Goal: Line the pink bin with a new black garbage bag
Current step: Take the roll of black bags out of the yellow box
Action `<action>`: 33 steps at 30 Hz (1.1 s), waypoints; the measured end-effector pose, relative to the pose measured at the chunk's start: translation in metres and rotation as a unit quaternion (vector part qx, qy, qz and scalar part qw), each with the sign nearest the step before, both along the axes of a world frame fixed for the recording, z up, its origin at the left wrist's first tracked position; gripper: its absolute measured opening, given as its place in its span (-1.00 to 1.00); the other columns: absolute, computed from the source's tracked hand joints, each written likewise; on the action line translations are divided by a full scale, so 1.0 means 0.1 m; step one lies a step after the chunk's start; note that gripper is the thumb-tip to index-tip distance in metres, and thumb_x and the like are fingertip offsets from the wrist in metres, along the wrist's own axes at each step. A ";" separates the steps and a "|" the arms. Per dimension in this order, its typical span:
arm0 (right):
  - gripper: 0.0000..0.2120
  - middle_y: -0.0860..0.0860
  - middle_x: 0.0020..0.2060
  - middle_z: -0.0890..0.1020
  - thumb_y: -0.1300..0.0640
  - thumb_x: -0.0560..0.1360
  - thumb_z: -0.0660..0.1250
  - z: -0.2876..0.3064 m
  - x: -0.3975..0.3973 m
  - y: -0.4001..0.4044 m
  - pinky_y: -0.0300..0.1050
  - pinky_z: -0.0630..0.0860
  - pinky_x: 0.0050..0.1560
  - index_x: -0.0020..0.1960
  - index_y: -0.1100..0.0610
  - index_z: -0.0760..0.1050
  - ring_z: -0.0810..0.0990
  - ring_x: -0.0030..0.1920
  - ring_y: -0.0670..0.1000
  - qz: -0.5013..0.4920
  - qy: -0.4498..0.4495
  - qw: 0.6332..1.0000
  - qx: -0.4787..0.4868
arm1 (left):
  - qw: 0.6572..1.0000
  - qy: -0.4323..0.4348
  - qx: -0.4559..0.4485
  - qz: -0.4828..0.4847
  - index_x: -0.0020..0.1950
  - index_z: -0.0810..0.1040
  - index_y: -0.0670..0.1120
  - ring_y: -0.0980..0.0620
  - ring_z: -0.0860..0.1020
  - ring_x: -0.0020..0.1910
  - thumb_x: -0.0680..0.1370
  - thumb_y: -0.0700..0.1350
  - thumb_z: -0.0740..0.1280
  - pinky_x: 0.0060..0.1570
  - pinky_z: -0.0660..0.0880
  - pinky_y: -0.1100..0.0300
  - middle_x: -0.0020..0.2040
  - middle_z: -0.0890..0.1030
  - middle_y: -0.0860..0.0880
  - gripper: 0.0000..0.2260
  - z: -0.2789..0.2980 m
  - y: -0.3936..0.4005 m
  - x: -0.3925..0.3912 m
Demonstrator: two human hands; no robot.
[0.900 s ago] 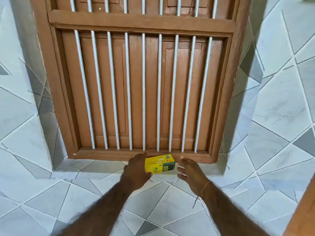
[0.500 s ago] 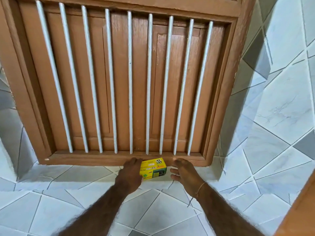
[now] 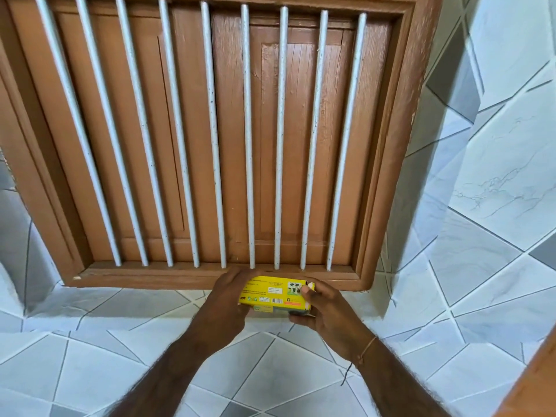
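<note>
A small yellow cardboard box (image 3: 272, 293) with printed labels sits between both hands, just below the sill of a barred wooden window. My left hand (image 3: 224, 305) wraps its left end, fingers curled over the top. My right hand (image 3: 323, 308) grips the right end, thumb on the top corner and fingers underneath. The pink bin and any black bag are out of view.
The brown wooden window frame (image 3: 388, 176) with several white vertical bars (image 3: 248, 145) fills the upper view, its shutters closed behind. Grey-and-white tiled wall (image 3: 496, 191) surrounds it, with a tiled ledge (image 3: 120, 341) below. A brown wooden edge (image 3: 538, 383) shows at the bottom right.
My right hand has closed onto the box's right end; before, it hovered open beside it. Both hands now hold the box, and the view has moved closer to the window.
</note>
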State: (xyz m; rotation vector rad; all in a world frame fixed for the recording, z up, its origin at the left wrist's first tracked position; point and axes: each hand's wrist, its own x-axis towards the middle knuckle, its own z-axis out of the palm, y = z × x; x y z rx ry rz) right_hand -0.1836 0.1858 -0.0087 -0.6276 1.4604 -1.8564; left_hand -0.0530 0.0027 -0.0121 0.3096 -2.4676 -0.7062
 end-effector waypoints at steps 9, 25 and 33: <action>-0.68 0.13 0.13 0.66 -0.06 0.57 0.22 -0.02 -0.01 0.04 0.19 0.61 0.11 0.23 0.09 0.51 0.63 0.16 0.19 -0.052 0.081 0.995 -0.022 | 1.000 0.010 0.020 0.003 0.33 0.40 0.13 0.15 0.38 0.28 0.40 -0.30 0.46 0.16 0.22 0.52 0.29 0.41 0.15 -0.41 0.16 0.08 0.12; -0.82 -0.08 -0.38 0.66 0.15 0.45 0.45 0.33 0.11 0.06 -0.26 0.59 -0.26 -0.29 0.04 0.51 0.64 -0.25 -0.15 -0.246 0.406 0.875 0.095 | 0.999 -0.002 0.035 -0.009 0.34 0.38 0.17 0.20 0.34 0.27 0.43 -0.26 0.47 0.16 0.23 0.44 0.29 0.37 0.23 -0.41 0.40 0.13 0.24; -0.53 0.08 0.17 0.65 0.22 0.40 0.49 0.32 0.10 0.21 -0.06 0.62 -0.01 0.29 0.10 0.53 0.66 0.12 0.07 -0.014 0.162 0.987 -0.004 | 0.998 0.058 -0.006 -0.022 0.26 0.36 0.29 0.27 0.39 0.24 0.35 -0.33 0.50 0.21 0.32 0.45 0.23 0.41 0.30 -0.31 0.60 0.01 0.26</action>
